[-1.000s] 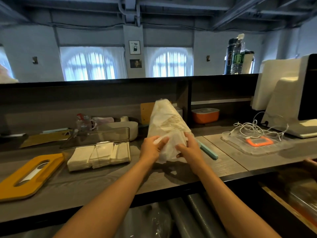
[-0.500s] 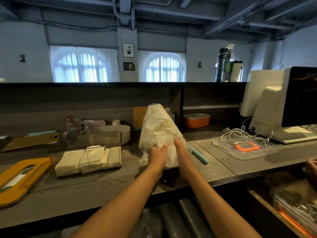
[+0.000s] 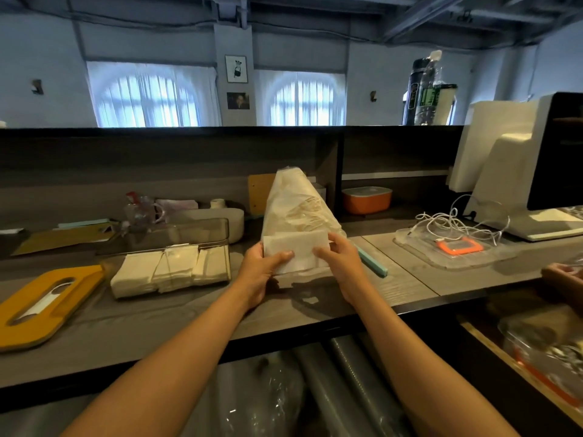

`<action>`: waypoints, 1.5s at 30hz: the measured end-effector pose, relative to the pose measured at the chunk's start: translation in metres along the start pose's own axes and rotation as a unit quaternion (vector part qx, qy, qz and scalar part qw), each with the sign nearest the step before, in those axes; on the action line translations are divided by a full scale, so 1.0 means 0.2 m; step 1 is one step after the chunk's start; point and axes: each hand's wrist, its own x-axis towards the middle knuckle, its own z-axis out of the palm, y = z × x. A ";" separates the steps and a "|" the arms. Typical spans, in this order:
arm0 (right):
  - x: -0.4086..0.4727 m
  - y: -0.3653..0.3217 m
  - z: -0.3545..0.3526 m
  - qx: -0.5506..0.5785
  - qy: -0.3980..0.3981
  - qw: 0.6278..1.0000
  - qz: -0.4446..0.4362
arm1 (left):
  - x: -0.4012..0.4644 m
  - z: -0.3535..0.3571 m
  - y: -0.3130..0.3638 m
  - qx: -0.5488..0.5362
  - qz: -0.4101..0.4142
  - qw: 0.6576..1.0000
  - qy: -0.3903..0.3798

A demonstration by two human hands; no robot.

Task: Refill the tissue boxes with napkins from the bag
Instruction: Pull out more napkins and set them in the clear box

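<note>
A: In the head view, what do the hands hold?

B: Both hold one white flat stack of paper napkins [image 3: 295,251]. The left hand [image 3: 263,272] grips its left end, thumb on top and fingers curled under. The right hand [image 3: 342,266] grips its right end the same way. So both hands are closed round the stack, not spread.

A: Where is the stack?

B: Just in front of the mouth of the tall crinkly clear plastic bag of napkins [image 3: 298,212], which lies on the grey wooden bench [image 3: 400,279]. The stack touches the bag's near end. I cannot tell if it is all the way out.

A: Which way does the stack run?

B: Its long side runs from 9 o'clock to 3 o'clock, side to side between the hands.

A: And where must it go?

B: I think into the clear smoky plastic tissue box [image 3: 170,250]. It sits at 9 o'clock from the hands, near but apart. It is open on top, with cream napkins already inside.

A: Which way does that box run?

B: Also 9 to 3, so I think the stack needs no big turn.

A: Which hand is nearer?

B: The left. The flat yellow lid with a long slot [image 3: 44,305] lies farther out, at about 8 o'clock.
</note>
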 end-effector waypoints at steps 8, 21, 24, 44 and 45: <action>0.00 0.05 0.06 -0.090 -0.035 0.995 0.029 | 0.00 0.13 -0.04 0.148 0.078 0.978 0.124; 0.04 0.04 0.04 -0.109 0.076 0.989 0.063 | 0.01 0.21 -0.05 0.197 0.087 0.962 0.168; 0.03 0.04 0.04 -0.090 0.092 0.990 0.057 | -0.02 0.23 -0.05 0.213 0.103 0.966 0.102; -0.09 -0.05 0.05 -0.182 0.111 0.977 -0.008 | -0.12 0.22 -0.05 0.397 0.135 0.901 0.112; -0.11 -0.07 0.05 -0.170 0.099 0.981 -0.008 | -0.14 0.21 -0.04 0.395 0.125 0.901 0.128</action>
